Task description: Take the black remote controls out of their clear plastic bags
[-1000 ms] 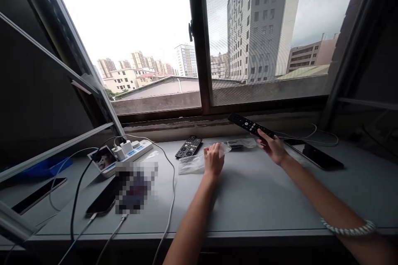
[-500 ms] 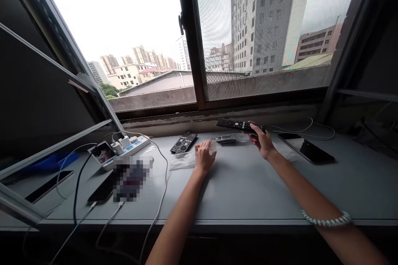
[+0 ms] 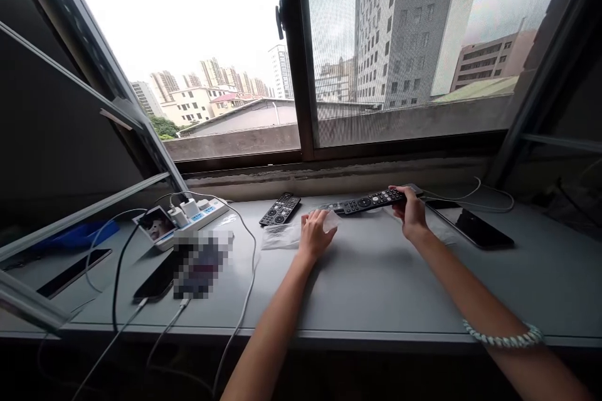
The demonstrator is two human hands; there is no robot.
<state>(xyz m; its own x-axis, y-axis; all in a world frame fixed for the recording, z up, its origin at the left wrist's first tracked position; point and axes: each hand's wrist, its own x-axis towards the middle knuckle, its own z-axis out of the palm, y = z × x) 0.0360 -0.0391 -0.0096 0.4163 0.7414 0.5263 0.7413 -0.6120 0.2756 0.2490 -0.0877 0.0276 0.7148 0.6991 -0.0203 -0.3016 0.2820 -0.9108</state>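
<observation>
My right hand [image 3: 412, 212] is closed round one end of a long black remote control [image 3: 371, 201], held nearly level just above the grey table [image 3: 376, 288] near the window sill. My left hand [image 3: 314, 235] rests on a clear plastic bag [image 3: 282, 235], with its fingers pinching the bag's right end. A second clear bag [image 3: 329, 207] with something dark inside lies under the held remote. Another black remote [image 3: 281, 208] lies flat on the table to the left of the bags.
A white power strip [image 3: 202, 213] with chargers and cables sits at the left, beside a small photo card [image 3: 153, 225] and a dark phone [image 3: 155, 281]. Another phone [image 3: 480, 229] and a white cable lie at the right. A metal rack frame [image 3: 94, 200] stands at far left.
My right hand has lowered the remote from a raised, tilted pose to nearly level, close over the table. My left hand stays on the plastic bag.
</observation>
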